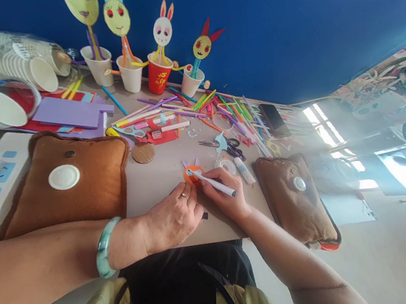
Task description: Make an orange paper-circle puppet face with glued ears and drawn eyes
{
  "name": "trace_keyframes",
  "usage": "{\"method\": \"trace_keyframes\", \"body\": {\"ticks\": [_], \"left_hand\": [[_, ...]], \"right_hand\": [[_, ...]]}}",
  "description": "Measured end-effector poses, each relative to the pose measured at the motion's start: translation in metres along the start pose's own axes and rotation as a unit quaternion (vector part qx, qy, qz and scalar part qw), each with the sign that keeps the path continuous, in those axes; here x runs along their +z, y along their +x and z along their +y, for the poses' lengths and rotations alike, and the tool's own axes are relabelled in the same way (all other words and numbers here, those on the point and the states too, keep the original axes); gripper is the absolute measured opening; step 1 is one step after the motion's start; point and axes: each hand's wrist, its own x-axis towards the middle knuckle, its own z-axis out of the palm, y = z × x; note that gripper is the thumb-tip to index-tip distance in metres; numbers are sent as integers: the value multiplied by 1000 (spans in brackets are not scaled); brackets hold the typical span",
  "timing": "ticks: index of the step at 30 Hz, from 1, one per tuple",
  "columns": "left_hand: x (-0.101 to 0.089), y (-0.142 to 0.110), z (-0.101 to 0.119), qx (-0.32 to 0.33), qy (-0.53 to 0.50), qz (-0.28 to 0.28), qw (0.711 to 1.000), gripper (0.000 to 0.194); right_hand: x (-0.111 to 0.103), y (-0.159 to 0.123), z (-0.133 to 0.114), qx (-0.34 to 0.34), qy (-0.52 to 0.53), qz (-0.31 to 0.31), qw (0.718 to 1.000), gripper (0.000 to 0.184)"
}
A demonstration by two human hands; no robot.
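A small orange paper disc (187, 177) with light blue eye patches and thin purple ears lies on the table before me. My left hand (168, 221), wearing a ring, has its fingers closed at the disc's lower edge. A dark cap-like end (205, 216) shows just beyond that hand; whether the hand grips it is hidden. In my right hand (230, 200) is a white marker (219, 186), its tip on the left eye patch. Beside this hand are a tape roll (227, 166), a white glue bottle (244, 169) and dark-handled scissors (234, 149).
Brown plush cushions lie left (94, 187) and right (288, 206). Paper cups with face figures (132, 77) stand along the blue wall. Colored sticks (216, 109), a cardboard disc (143, 153), purple paper (68, 111) and a phone (274, 118) cover the back.
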Motion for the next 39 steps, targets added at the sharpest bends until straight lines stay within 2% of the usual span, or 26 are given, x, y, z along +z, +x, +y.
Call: {"method": "trace_keyframes", "body": {"ticks": [8, 15, 21, 26, 30, 39], "left_hand": [[1, 0, 1, -11, -5, 2, 1000, 29], [1, 0, 1, -21, -32, 5, 999, 26], [0, 0, 1, -17, -27, -5, 999, 29], [0, 0, 0, -9, -28, -14, 999, 28], [0, 0, 0, -7, -29, -22, 999, 27], [3, 0, 1, -10, -4, 4, 1000, 30]], "right_hand": [[-1, 1, -1, -2, -6, -2, 1000, 2], [-1, 2, -2, -2, -5, 19, 1000, 3], [-1, 1, -1, -1, 4, 17, 1000, 4], [-1, 1, -2, 26, -1, 21, 999, 5], [-1, 1, -1, 17, 0, 24, 1000, 5], [0, 1, 2, 6, 5, 4, 1000, 3]]}}
